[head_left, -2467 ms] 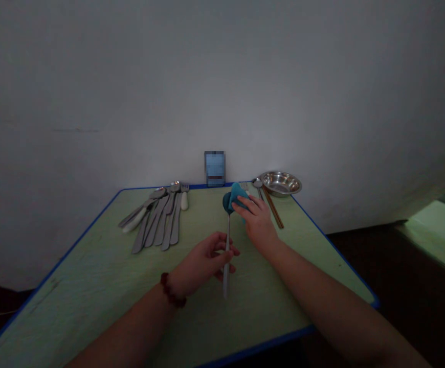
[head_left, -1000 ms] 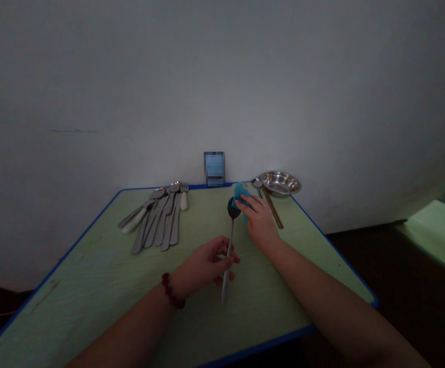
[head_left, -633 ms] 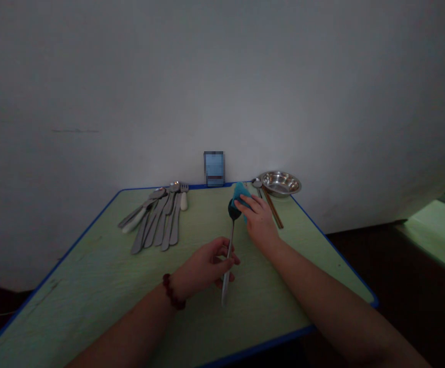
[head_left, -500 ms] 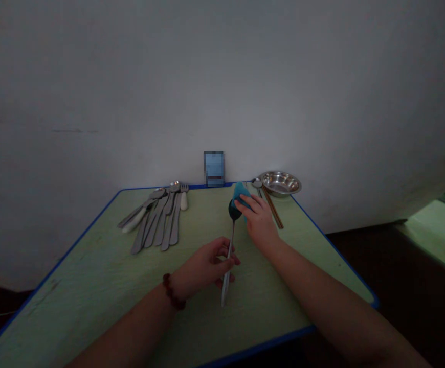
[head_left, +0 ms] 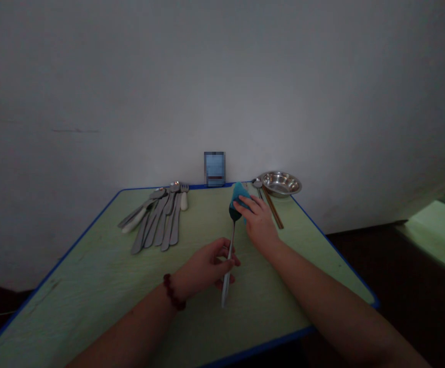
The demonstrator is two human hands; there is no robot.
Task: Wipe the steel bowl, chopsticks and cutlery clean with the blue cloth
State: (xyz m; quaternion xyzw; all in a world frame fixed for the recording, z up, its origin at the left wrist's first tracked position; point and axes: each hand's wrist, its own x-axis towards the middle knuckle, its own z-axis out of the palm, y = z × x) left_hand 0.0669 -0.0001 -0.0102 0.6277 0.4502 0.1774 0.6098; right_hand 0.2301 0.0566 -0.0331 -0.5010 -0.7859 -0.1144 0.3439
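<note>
We find a long stainless-steel spoon (head_left: 230,243) held above the near half of the surface, its long axis running away from us and leaning slightly right of straight ahead. We cannot tell whether it touches the pale green surface (head_left: 92,291) with its blue edge. The left hand (head_left: 207,268), with a dark red bead bracelet (head_left: 172,291) at the wrist, is nearer the handle and closes narrowly around it. The right hand (head_left: 259,225) is nearer the dark spoon bowl (head_left: 235,213) and holds a folded teal cloth (head_left: 240,197) against it, fingers partly spread. To the far left we note a row of grey metal cutlery (head_left: 157,220); to the far right, a shallow steel dish (head_left: 280,183) and wooden chopsticks (head_left: 272,213)
</note>
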